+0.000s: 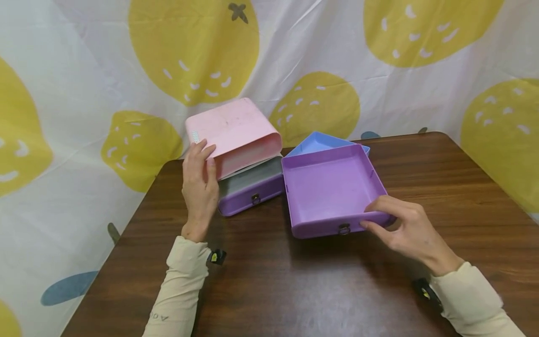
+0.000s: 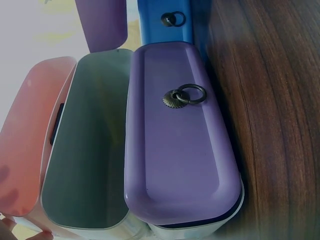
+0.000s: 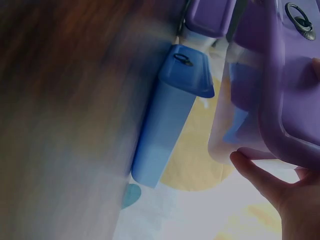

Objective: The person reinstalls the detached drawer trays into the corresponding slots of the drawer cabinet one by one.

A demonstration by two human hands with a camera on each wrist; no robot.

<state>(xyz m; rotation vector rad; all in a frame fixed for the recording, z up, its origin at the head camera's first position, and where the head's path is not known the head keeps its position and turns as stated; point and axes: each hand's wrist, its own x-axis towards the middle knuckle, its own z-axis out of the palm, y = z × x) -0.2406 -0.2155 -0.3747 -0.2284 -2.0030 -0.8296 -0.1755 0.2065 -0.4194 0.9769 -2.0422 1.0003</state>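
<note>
On table (image 1: 294,281), hands (both curled) gripping drawers.

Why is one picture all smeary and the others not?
The right wrist view is smeared by motion blur over the brown wooden table; the blue plastic drawer stays fairly clear. The head view is sharp and evenly lit. The left wrist view is crisp on the purple drawer front, with dark corners.
</note>
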